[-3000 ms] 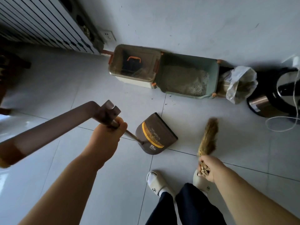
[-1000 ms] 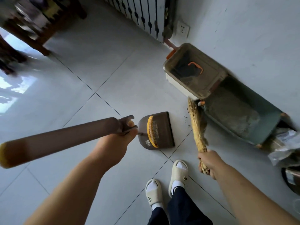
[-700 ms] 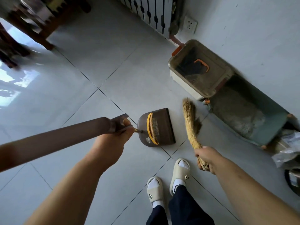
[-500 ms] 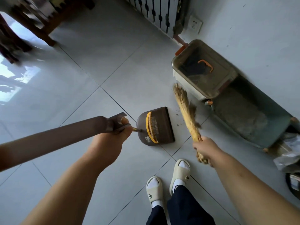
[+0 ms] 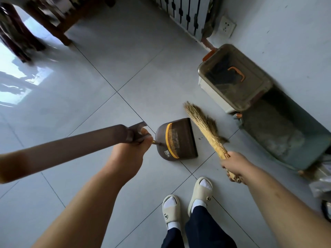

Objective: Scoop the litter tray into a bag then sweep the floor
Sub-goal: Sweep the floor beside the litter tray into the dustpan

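Spillage is the likeliest trouble: the short straw hand broom (image 5: 206,126), gripped at its bound stem by the right hand (image 5: 234,165), slants along the open right edge of the brown plastic dustpan with the yellow comb (image 5: 179,140). A hard flick could scatter the few dark specks (image 5: 199,138) on the grey tiled floor (image 5: 107,86) past the pan or under the tray. The left hand (image 5: 132,149) is wrapped round the pan's long brown handle (image 5: 62,151); if it tilts, the lip would probably lift and let grit slide beneath. The green rectangular plastic litter tray (image 5: 279,133) sits right of the pan against the wall, open, its grey litter lying fairly flat though blurred, with a crumpled plastic bag (image 5: 322,179) at its near end
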### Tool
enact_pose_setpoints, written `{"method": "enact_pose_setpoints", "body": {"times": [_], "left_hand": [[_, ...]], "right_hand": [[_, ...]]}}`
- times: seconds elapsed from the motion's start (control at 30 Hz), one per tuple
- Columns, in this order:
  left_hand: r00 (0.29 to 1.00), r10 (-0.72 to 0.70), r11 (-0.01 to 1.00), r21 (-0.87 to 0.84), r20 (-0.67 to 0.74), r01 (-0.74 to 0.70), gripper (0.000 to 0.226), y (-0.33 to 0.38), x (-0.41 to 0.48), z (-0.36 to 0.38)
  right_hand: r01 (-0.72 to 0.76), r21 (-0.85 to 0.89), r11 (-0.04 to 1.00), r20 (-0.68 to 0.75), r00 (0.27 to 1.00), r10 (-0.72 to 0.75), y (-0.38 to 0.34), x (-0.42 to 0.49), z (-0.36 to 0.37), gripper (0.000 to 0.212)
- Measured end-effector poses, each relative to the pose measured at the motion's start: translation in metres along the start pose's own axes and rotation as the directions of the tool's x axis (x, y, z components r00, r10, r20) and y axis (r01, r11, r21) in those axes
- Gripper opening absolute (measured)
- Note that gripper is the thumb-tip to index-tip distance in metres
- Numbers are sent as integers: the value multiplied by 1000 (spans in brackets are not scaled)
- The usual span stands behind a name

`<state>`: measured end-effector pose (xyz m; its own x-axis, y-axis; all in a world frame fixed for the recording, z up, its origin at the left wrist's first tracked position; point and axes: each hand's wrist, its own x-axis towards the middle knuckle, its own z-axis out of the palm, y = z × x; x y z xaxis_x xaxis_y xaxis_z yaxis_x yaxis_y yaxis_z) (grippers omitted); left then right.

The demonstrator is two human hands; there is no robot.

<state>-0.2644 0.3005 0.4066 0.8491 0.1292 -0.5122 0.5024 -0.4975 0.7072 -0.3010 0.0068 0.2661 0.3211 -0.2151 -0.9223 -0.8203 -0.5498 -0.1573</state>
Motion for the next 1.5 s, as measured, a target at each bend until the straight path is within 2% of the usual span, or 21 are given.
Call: {"method": "enact_pose_setpoints", "body": {"times": [0.1, 0.17, 0.2, 0.3, 0.33, 0.47, 0.6, 0.67, 0.7, 0.8, 0.87, 0.9, 0.93, 0.97, 1.03, 1.1, 1.2, 1.27, 1.33, 1.43, 1.5], "left_hand": [[1000, 25, 1000, -9, -7, -25, 15, 5, -3, 1], [999, 37, 999, -12, -6, -37, 17, 3, -3, 2], [999, 34, 999, -9, -4, -34, 19, 4, -3, 3], [1000, 25, 1000, -2, 19, -25, 27, 4, -3, 6], [999, 34, 999, 0, 28, -34, 31, 4, -3, 7], [999, 26, 999, -34, 19, -25, 31, 9, -7, 11], [1000, 20, 999, -30, 18, -19, 32, 11, -8, 12], [999, 28, 999, -21, 25, -27, 32, 11, -8, 12], [999, 29, 999, -25, 28, -29, 31, 12, -9, 13], [999, 30, 999, -45, 31, -29, 24, 13, -12, 14], [999, 20, 999, -40, 29, -19, 20, 12, -13, 15], [999, 13, 999, -40, 32, -11, 20, 13, -13, 15], [999, 3, 999, -43, 37, -1, 20, 14, -14, 15], [999, -4, 999, -40, 41, 6, 19, 15, -15, 15], [999, -11, 1000, -22, 36, 12, 17, 14, -14, 16], [1000, -15, 1000, -8, 20, 15, 17, 14, -14, 16], [999, -11, 1000, -14, 31, 11, 20, 11, -15, 16], [999, -12, 1000, 12, 33, 11, 27, 7, -14, 17], [999, 2, 999, 33, 38, -4, 28, 0, -16, 15], [993, 53, 996, 63, 104, -60, 9, -7, -19, 6], [989, 97, 995, 17, 111, -99, 9, -9, -19, -1]], "right_hand": [[31, 1, 1000, -96, 995, -31, -1, 8, -7, 32], [5, 23, 1000, -153, 988, -2, -8, 35, -12, 48], [-9, 49, 999, -158, 987, 17, -13, 47, -16, 48], [-27, 31, 999, -28, 999, 28, -23, 54, -17, 11], [-31, 22, 999, 9, 999, 30, -23, 47, -14, 6], [-46, 71, 996, 14, 999, 45, -5, 20, -9, 26], [-36, 228, 973, -1, 999, 37, 10, 17, -20, 16], [-37, 182, 983, -76, 996, 52, 8, 29, -22, 13], [-37, 148, 988, -86, 995, 50, 7, 36, -23, 4], [-42, 15, 999, 12, 999, 42, 10, 40, -18, 27], [-41, -33, 999, 70, 997, 43, 18, 30, -13, 20], [-37, -1, 999, 70, 997, 37, 24, 23, -11, 8], [-59, 73, 996, 57, 997, 54, 32, 12, -12, 5], [-85, 166, 982, 56, 995, 77, 42, 4, -15, 13], [-99, 318, 943, 71, 994, 80, 56, -13, -20, 14], [-98, 358, 929, 35, 995, 92, 63, -17, -23, 14], [-147, 362, 921, -16, 986, 164, 65, -4, -18, 24], [-174, 310, 935, 26, 984, 175, 71, 8, -8, 30], [-176, 299, 938, 54, 984, 168, 80, 2, 7, 26], [-179, 467, 866, 55, 983, 173, 92, -36, 31, 22], [-148, 577, 803, 36, 987, 156, 100, -59, 48, 17]]}}
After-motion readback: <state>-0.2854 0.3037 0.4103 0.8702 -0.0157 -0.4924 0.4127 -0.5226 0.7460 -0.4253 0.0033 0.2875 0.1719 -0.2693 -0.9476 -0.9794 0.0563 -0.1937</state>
